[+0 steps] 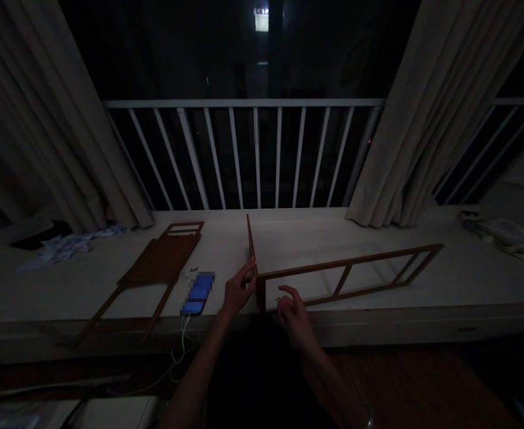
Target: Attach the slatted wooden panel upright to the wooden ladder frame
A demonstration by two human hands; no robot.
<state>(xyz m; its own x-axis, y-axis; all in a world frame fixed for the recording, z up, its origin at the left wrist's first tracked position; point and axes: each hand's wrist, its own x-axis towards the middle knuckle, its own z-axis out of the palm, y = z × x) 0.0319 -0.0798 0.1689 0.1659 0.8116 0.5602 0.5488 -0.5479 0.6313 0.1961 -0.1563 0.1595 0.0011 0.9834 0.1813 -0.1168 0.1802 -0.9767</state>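
A brown wooden frame (351,263) with crossbars stands on its long edge on the white ledge, stretching away to the right. At its near left end it meets a narrow wooden piece (251,241) that points toward the window. My left hand (239,292) is closed on this joint, fingers and thumb on the wood. Just inside the frame, my right hand (294,311) has its index finger crooked outward and the other fingers curled. A tiny dark thing shows at those fingertips, too dim to name.
Left on the ledge (226,238) lies another wooden piece with a panel (161,256), its legs overhanging the front edge. A lit phone (199,293) on a white cable (182,342) lies beside small dark bits (194,269). Crumpled papers (69,244), curtains (391,149) and a white railing (244,103) are behind.
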